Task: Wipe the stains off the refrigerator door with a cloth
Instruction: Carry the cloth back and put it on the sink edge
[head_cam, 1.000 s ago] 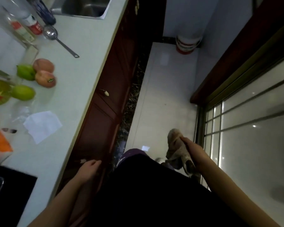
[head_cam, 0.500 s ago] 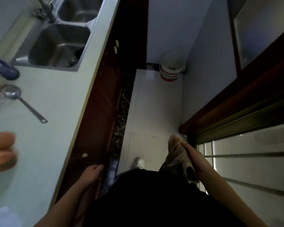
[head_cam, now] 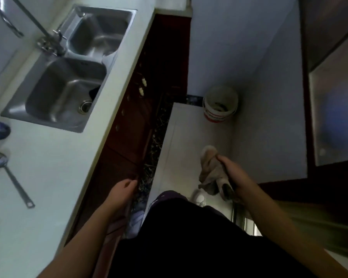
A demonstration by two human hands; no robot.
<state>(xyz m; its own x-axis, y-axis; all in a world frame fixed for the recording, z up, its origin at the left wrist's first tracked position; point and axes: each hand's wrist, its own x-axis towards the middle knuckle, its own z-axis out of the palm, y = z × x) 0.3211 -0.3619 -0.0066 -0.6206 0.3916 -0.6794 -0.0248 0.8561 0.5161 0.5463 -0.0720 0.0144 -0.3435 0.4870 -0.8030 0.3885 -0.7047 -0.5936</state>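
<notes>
Head view: right hand (head_cam: 232,173) grips 1 bunched cloth (head_cam: 208,167) over the floor (head_cam: 181,141); left hand (head_cam: 122,190) hangs empty, fingers (head_cam: 130,182) loosely curled. Risk: the cloth's loose dangling end may snag or slip free. Counts: 2 hands, 1 cloth, 1 ladle (head_cam: 14,183), 1 sink (head_cam: 64,93) (2 basins), 1 bucket (head_cam: 219,105); refrigerator door not identifiable.
</notes>
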